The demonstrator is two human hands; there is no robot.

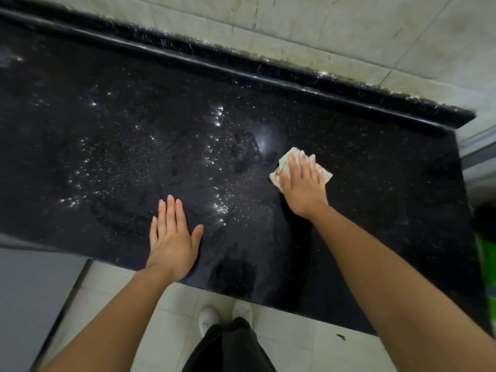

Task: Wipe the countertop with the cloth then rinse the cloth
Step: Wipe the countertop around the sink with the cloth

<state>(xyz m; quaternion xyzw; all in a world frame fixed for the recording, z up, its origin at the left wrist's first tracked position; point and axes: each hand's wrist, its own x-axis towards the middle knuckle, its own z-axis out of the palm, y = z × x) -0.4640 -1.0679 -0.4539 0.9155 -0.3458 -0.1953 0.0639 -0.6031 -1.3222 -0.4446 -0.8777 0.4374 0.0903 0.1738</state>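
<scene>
The cloth [285, 162] under my right grip [303, 183] is pale, rough-textured fabric. The counter [375, 183] around the cloth is glossy black speckled stone, wet-streaked.

One black countertop [375, 210], one pale cloth [280, 167], two bare hands, the left hand [171, 237] and the right hand [303, 186], two white shoes [208, 319], one pair of dark trousers [230, 347], one green object [487, 253].

Dim overall, overhead light glaring white off the wet black countertop [112, 146], wide-angle bending at edges, slight softness
</scene>
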